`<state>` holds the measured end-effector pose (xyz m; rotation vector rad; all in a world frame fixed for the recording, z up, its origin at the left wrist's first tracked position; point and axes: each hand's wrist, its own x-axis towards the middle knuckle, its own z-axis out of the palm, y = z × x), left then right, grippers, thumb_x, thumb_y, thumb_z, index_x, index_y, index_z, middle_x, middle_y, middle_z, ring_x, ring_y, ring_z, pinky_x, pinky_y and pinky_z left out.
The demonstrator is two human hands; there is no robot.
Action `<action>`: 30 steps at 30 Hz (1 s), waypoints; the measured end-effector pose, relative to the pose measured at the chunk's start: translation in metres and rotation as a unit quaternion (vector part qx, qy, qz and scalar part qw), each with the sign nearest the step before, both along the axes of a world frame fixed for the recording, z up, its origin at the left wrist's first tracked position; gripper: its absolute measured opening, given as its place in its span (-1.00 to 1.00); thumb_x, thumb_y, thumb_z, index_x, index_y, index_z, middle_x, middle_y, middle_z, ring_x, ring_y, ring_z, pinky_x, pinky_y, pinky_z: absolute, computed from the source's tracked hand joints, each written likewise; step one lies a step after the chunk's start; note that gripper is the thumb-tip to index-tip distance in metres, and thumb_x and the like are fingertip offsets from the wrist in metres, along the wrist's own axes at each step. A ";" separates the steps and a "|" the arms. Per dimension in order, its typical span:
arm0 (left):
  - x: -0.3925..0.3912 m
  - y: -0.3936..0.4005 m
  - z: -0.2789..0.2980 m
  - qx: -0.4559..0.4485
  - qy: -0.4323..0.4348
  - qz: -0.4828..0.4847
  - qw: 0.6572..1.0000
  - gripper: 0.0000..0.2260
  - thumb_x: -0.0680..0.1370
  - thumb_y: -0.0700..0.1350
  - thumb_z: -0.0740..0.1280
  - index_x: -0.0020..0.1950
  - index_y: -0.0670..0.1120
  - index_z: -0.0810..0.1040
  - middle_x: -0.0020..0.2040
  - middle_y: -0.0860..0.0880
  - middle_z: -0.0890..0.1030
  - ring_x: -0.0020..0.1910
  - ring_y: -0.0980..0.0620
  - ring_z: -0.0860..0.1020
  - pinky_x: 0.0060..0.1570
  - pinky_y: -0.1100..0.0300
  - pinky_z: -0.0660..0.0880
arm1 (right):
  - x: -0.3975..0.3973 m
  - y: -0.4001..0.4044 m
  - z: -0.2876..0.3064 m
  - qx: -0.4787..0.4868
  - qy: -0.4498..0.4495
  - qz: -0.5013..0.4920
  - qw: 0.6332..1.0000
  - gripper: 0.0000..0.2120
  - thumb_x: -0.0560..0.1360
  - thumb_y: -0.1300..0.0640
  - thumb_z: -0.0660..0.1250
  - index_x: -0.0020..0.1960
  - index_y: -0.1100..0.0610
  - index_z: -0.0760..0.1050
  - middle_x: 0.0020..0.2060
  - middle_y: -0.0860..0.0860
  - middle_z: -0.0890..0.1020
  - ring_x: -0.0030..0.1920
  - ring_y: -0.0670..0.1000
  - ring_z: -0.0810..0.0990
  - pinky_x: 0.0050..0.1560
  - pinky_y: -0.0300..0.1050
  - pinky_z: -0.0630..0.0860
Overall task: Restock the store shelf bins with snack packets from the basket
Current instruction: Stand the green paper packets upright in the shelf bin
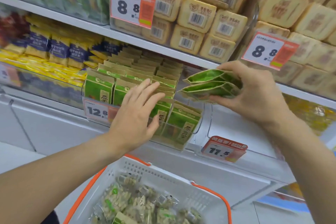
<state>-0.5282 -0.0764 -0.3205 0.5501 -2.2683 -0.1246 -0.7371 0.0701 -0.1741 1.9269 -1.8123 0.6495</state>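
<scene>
The packets [212, 85], green and kraft-brown, are up in the air just right of the bin [183, 143], a small stack of them clasped in the right hand [254, 94] with thumb below and fingers curled over the top. The bin sits on the middle shelf [127, 37] and already holds rows of the same packets standing upright, fuller at the back and left, with a lower front-right corner where a few lean.

The left hand [138, 112] is flat and holding nothing, fingers straight against the tops of the standing rows, apparently pressing them back to make room.

So the step in hand looks like loading this bin. Next, the stack needs turning upright and sliding into the gap beside the left hand, faces forward like the rest.

Below, the basket [181, 187], white with orange handles, carries clear bags of a different snack, so more restocking remains. A price tag [97, 111] is clipped to the bin's front.
</scene>
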 end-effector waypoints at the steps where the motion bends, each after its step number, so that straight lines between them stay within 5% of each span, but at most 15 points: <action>1: 0.000 0.000 -0.001 -0.005 -0.011 0.001 1.000 -0.52 0.50 -0.11 0.39 0.42 -0.09 0.43 0.51 -0.08 0.33 0.57 -0.07 0.15 0.52 -0.13 0.12 | -0.002 -0.009 0.000 0.027 0.019 -0.008 0.999 -0.46 0.31 -0.08 0.60 0.19 0.08 0.54 -0.09 -0.03 0.71 -0.13 0.06 0.69 -0.12 0.09 0.63; 8: -0.002 -0.001 -0.003 0.013 -0.034 0.000 0.999 -0.47 0.50 -0.10 0.37 0.47 -0.02 0.36 0.52 -0.03 0.32 0.58 -0.03 0.11 0.53 -0.13 0.08 | -0.015 -0.063 -0.024 0.152 0.069 -0.048 0.985 -0.41 0.28 -0.13 0.61 0.21 -0.03 0.48 -0.04 -0.04 0.69 -0.04 0.05 0.64 -0.05 0.03 0.59; 11: -0.002 -0.003 -0.004 0.021 -0.033 -0.007 0.999 -0.46 0.50 -0.11 0.38 0.47 0.00 0.36 0.51 -0.01 0.33 0.58 -0.01 0.11 0.54 -0.12 0.07 | -0.023 -0.086 -0.039 0.244 0.023 -0.074 0.967 -0.42 0.26 -0.10 0.63 0.18 -0.06 0.47 -0.01 -0.04 0.68 0.00 0.04 0.63 0.00 0.02 0.59; 15: -0.003 -0.005 -0.007 0.029 -0.024 -0.013 0.999 -0.46 0.49 -0.13 0.39 0.46 0.00 0.37 0.51 0.02 0.33 0.58 0.03 0.11 0.53 -0.12 0.08 | -0.032 -0.105 -0.054 0.341 -0.064 -0.057 0.936 -0.68 0.37 0.06 0.59 0.02 0.00 0.52 -0.09 -0.10 0.62 -0.09 -0.06 0.58 -0.07 -0.18 0.47; 21: -0.004 -0.006 -0.009 0.031 -0.014 -0.013 0.999 -0.47 0.48 -0.13 0.37 0.46 0.02 0.37 0.50 0.03 0.34 0.57 0.04 0.13 0.54 -0.07 0.06 | -0.036 -0.126 -0.047 0.444 -0.081 -0.055 0.890 -0.71 0.42 0.05 0.55 0.07 -0.04 0.51 -0.11 -0.18 0.59 -0.12 -0.15 0.55 -0.03 -0.18 0.43; 25: -0.004 -0.006 -0.008 0.034 -0.013 -0.016 0.999 -0.48 0.46 -0.10 0.30 0.44 0.02 0.38 0.49 0.04 0.35 0.57 0.04 0.14 0.53 -0.06 0.06 | -0.039 -0.126 -0.033 0.477 -0.114 -0.061 0.870 -0.59 0.41 -0.06 0.54 0.19 0.04 0.57 0.05 -0.11 0.64 0.05 -0.06 0.60 0.16 -0.11 0.48; 30: -0.003 -0.007 -0.006 0.036 -0.023 -0.017 0.999 -0.46 0.45 -0.10 0.30 0.44 0.03 0.37 0.49 0.05 0.34 0.57 0.06 0.13 0.54 -0.02 0.02 | -0.043 -0.119 -0.031 0.434 -0.209 -0.039 0.875 -0.64 0.42 -0.04 0.54 0.16 0.07 0.64 0.02 -0.07 0.71 0.04 -0.06 0.67 0.18 -0.10 0.57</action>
